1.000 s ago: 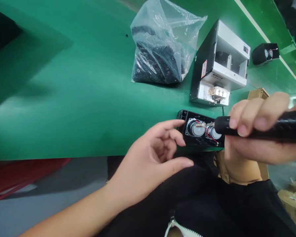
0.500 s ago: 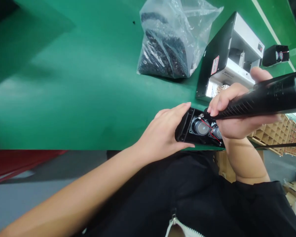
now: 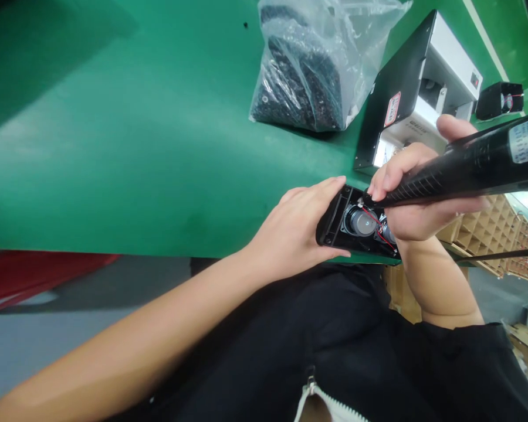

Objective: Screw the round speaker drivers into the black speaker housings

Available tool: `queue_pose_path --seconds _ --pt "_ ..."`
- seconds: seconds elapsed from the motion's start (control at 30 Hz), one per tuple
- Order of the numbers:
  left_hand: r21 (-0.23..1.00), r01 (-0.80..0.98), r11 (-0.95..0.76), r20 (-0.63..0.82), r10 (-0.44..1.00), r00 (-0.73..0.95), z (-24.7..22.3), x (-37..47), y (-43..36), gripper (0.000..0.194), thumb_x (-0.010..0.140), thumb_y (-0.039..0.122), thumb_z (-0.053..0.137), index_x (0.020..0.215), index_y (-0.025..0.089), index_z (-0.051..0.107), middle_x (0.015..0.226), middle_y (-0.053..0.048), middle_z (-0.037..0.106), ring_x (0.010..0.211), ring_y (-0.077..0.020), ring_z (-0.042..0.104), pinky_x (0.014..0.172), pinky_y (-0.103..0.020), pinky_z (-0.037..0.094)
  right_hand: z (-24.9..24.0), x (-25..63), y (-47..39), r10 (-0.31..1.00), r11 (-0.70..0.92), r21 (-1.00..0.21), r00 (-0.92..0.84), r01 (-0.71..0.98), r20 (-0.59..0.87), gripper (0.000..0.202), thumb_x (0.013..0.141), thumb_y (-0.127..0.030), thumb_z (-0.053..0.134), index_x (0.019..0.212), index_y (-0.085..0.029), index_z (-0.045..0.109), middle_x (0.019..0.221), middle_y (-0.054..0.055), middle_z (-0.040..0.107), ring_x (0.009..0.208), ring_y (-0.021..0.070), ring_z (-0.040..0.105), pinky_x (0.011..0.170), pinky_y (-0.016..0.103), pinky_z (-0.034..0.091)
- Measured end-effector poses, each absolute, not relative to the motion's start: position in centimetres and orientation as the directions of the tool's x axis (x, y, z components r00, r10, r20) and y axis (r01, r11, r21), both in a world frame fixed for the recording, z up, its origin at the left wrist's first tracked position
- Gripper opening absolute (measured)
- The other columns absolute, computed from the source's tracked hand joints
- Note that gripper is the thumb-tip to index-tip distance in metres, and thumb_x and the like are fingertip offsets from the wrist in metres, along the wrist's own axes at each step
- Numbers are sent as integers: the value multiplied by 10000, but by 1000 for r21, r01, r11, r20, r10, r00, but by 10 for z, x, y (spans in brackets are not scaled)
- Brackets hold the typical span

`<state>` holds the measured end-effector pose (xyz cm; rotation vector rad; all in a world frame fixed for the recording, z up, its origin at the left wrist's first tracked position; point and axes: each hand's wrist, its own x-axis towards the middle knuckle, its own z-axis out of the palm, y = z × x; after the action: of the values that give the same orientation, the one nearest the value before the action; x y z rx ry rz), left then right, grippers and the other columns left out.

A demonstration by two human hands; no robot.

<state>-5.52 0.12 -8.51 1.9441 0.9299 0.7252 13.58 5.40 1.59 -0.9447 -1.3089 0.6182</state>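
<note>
A black speaker housing (image 3: 335, 220) with two round silver drivers and red wires lies at the front edge of the green table. My left hand (image 3: 293, 231) grips its left end, thumb and fingers on opposite sides. Wrapped in my right hand (image 3: 416, 199) is a black electric screwdriver (image 3: 470, 167), slanting up to the right. Its front end is over the housing's upper edge beside the left driver; the very tip is hidden by fingers and too dark to make out.
Behind my hands are a clear plastic bag (image 3: 299, 76) of small dark parts and a black and silver machine (image 3: 396, 94). Further right sits another black housing (image 3: 488, 102). Wooden divided trays (image 3: 497, 228) stand right of my right arm. The green table (image 3: 114, 176) extends left.
The view has shifted slightly, so the bag and machine appear higher and further right. Both hands keep their holds; the screwdriver looks almost unchanged against the housing.
</note>
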Motion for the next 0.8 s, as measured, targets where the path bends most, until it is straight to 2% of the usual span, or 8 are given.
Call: queue_pose_path --seconds 0.07,0.13,0.2,0.3,0.47,0.63,0.7,0.8 --pt "868 338 -364 130 823 553 -83 -54 2 1347 900 787 1029 1929 218 373 1882 -276 610 1707 -493 656 1411 -620 533 20 137 49 853 489 -866 151 101 499 614 958 -998 697 1298 -500 812 630 -74 651 402 193 505 426 381 444" --pt "870 351 -346 109 830 547 -81 -52 3 1353 877 749 1058 1923 221 383 1879 -270 616 1696 -497 665 1411 -629 530 22 137 49 880 456 -885 102 91 464 637 954 -1029 677 1276 -493 799 635 -74 662 421 193 523 454 382 481" --pt "872 368 -325 84 838 539 -79 -51 3 1359 859 729 1073 1921 228 389 1883 -264 614 1693 -504 663 1416 -646 518 19 138 52 889 453 -890 53 60 456 629 969 -1027 659 1276 -497 801 625 -82 663 401 189 509 434 373 471" --pt "874 373 -310 69 841 537 -79 -50 4 1370 848 756 1066 1922 238 390 1890 -255 608 1699 -508 654 1417 -653 512 13 137 55 853 520 -854 36 9 520 607 1010 -1010 607 1285 -510 813 591 -106 635 335 168 434 371 344 413" --pt "872 372 -318 81 843 531 -82 -49 4 1389 816 738 1095 1913 239 405 1880 -248 622 1694 -495 663 1405 -618 529 11 137 53 877 467 -877 73 111 476 681 981 -1043 608 1254 -435 749 633 -101 648 400 180 532 446 369 526" --pt "862 393 -319 71 845 530 -81 -48 6 1420 786 682 1137 1910 219 403 1886 -265 611 1714 -501 647 1421 -626 522 -8 140 67 810 582 -812 56 39 584 708 995 -1067 458 1204 -418 651 548 -142 501 281 140 336 334 303 358" --pt "858 397 -326 72 842 534 -80 -48 6 1405 794 668 1136 1908 225 404 1888 -264 609 1717 -498 646 1425 -625 522 -16 141 69 795 603 -797 68 21 603 682 1029 -1035 428 1237 -419 634 582 -130 535 305 141 373 372 302 410" --pt "852 392 -346 85 832 549 -80 -49 6 1365 817 640 1125 1900 221 407 1892 -266 603 1716 -493 649 1424 -625 529 -10 142 65 801 572 -813 137 111 582 707 1043 -1039 371 1301 -434 632 612 -120 519 354 156 451 429 311 478"
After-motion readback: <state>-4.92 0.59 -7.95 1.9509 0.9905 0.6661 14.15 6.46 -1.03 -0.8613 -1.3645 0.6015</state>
